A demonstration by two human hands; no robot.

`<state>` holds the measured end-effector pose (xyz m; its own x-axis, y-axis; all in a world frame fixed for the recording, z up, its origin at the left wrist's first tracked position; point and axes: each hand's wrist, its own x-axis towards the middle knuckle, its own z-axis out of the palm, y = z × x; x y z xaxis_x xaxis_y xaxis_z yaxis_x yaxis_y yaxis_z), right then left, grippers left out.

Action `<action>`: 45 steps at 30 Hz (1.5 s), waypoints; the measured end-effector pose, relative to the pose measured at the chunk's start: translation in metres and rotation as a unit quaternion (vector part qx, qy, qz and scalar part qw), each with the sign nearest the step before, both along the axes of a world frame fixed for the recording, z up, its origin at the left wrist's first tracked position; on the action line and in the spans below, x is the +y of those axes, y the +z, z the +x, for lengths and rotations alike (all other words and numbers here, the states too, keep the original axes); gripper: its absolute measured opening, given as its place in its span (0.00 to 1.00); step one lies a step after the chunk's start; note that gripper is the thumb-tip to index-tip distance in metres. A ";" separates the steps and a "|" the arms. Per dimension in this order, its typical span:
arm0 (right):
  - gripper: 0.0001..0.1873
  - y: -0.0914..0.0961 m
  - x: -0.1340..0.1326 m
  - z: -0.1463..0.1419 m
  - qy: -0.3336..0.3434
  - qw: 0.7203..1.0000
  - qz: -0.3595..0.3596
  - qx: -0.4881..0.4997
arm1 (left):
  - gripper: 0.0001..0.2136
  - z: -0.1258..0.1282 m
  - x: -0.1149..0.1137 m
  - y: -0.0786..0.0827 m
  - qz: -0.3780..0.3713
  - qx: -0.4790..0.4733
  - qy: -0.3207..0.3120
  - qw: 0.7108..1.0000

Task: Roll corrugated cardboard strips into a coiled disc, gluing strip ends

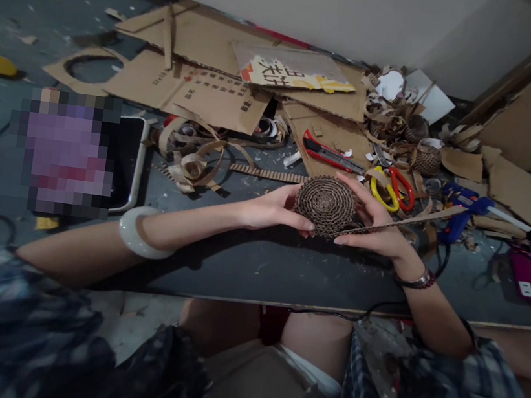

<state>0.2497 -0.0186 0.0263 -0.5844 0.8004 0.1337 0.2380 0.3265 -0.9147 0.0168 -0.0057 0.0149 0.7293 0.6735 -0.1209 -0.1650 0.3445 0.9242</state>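
Holding a cardboard coil (324,205) between left hand (274,208) and right hand (372,223), above a dark table (256,269), all fingers closing around its edge; a cardboard strip (404,220) trailing rightward from the coil; scissors (393,188) and a utility knife (333,152) lying just beyond the coil.

Left hand (274,208) cups coiled corrugated cardboard disc (324,205), right hand (374,223) pressing cardboard strip (404,218) against it

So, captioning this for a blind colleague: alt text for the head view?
Left hand and right hand hold a corrugated cardboard coil trailing a strip, over a dark workbench. A red utility knife, yellow-and-red scissors and a blue glue gun lie among cardboard scraps.
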 end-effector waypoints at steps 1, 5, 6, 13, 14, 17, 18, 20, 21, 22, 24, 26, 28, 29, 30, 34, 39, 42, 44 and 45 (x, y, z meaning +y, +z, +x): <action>0.50 0.000 0.000 0.000 -0.001 1.000 0.001 0.001 | 0.22 0.000 0.000 -0.001 0.001 -0.003 0.004 1.000; 0.49 0.000 0.002 0.000 0.003 1.000 0.009 0.005 | 0.23 -0.001 0.001 -0.003 0.007 -0.003 0.000 1.000; 0.49 0.000 0.002 -0.001 0.001 1.000 0.012 0.006 | 0.22 -0.002 0.001 -0.003 0.010 -0.002 -0.003 1.000; 0.48 -0.002 0.001 -0.004 -0.057 0.997 0.030 0.048 | 0.23 0.000 0.000 -0.004 0.007 -0.004 0.026 1.000; 0.48 -0.003 0.001 -0.006 -0.066 0.996 0.037 0.055 | 0.23 0.000 0.000 -0.004 0.008 -0.002 0.026 1.000; 0.46 -0.006 -0.001 -0.009 -0.083 0.992 0.068 0.070 | 0.23 0.002 0.000 -0.004 0.028 0.012 0.009 0.999; 0.46 -0.007 -0.002 -0.010 -0.090 0.991 0.077 0.068 | 0.22 0.003 -0.001 -0.003 0.036 0.017 0.007 0.999; 0.45 -0.009 -0.003 -0.012 -0.110 0.989 0.088 0.050 | 0.21 0.004 -0.001 -0.002 0.041 0.030 0.011 0.999; 0.45 -0.010 -0.004 -0.013 -0.120 0.988 0.089 0.040 | 0.21 0.004 -0.001 -0.002 0.039 0.037 0.015 0.998; 0.46 -0.011 -0.005 -0.014 -0.128 0.987 0.088 0.030 | 0.22 0.005 0.000 -0.001 0.036 0.043 0.020 0.998; 0.46 -0.011 -0.006 -0.014 -0.132 0.987 0.087 0.017 | 0.22 0.005 0.000 0.001 0.032 0.050 0.026 0.998; 0.47 -0.009 -0.007 -0.014 -0.119 0.990 0.081 0.011 | 0.21 0.005 -0.001 0.003 0.029 0.052 0.021 0.998; 0.48 -0.005 -0.007 -0.012 -0.090 0.994 0.063 0.015 | 0.20 0.004 -0.001 0.005 0.024 0.051 0.011 0.998; 0.49 -0.003 -0.006 -0.011 -0.073 0.996 0.049 0.019 | 0.19 0.003 -0.002 0.006 0.021 0.050 0.005 0.999; 0.49 -0.001 -0.005 -0.009 -0.055 0.998 0.032 0.021 | 0.19 0.003 -0.002 0.007 0.017 0.047 -0.004 0.999; 0.51 0.002 -0.002 -0.002 0.009 1.000 -0.016 0.020 | 0.19 0.000 -0.003 0.008 0.016 0.033 -0.051 0.998; 0.51 0.004 -0.002 0.000 0.056 0.997 -0.053 0.026 | 0.18 -0.003 -0.004 0.007 0.020 0.026 -0.078 0.996; 0.49 0.004 -0.003 -0.002 0.010 0.999 -0.009 0.035 | 0.20 -0.003 -0.002 0.004 0.004 0.015 -0.051 0.999; 0.49 0.002 -0.003 -0.004 -0.053 0.997 0.042 0.031 | 0.22 -0.001 0.000 0.000 -0.006 0.004 -0.014 1.000; 0.50 0.001 -0.004 -0.005 -0.088 0.993 0.069 0.029 | 0.22 -0.001 0.002 -0.002 -0.009 -0.005 0.002 1.000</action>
